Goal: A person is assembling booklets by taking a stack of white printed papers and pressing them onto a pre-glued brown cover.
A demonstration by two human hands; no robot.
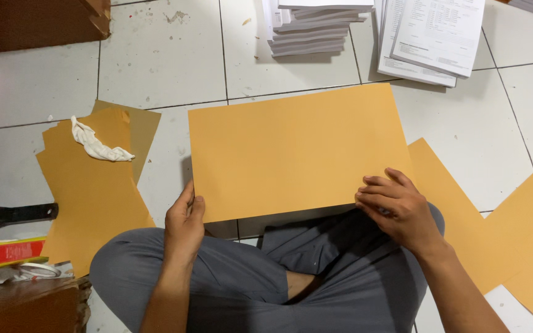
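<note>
Orange-yellow card sheet (pixel 297 151), plain and unpatterned, lying against white floor tiles (pixel 161 55) crossed by dark grout lines. Matching orange-yellow sheets (pixel 90 191) showing at the left under a crumpled white cloth (pixel 97 145); more (pixel 525 246) at the right. Grey trousers (pixel 248 287) filling the foreground. White paper stacks (pixel 313 28) bearing fine black print. Red-and-yellow box (pixel 10 251) and dark brown wood (pixel 32 21) at the edges.
</note>
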